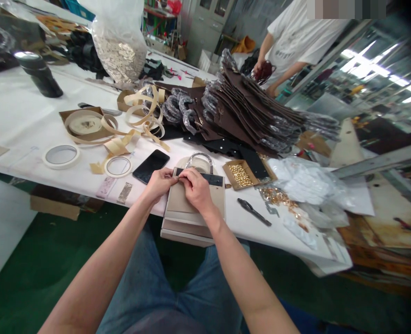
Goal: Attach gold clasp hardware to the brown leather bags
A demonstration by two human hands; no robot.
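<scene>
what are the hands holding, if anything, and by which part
The left hand and right hand meet at the left end of the dark strip on the beige bag; whether they hold the strip or something small cannot be told.

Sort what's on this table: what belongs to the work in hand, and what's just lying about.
Work in hand:
beige bag, with left hand and right hand pinching at its top edge
its black strip
likely the small gold-coloured pieces beside it

Apparently just lying about:
black smartphone
black tumbler
white tape roll
black hand tool, though perhaps kept ready
</scene>
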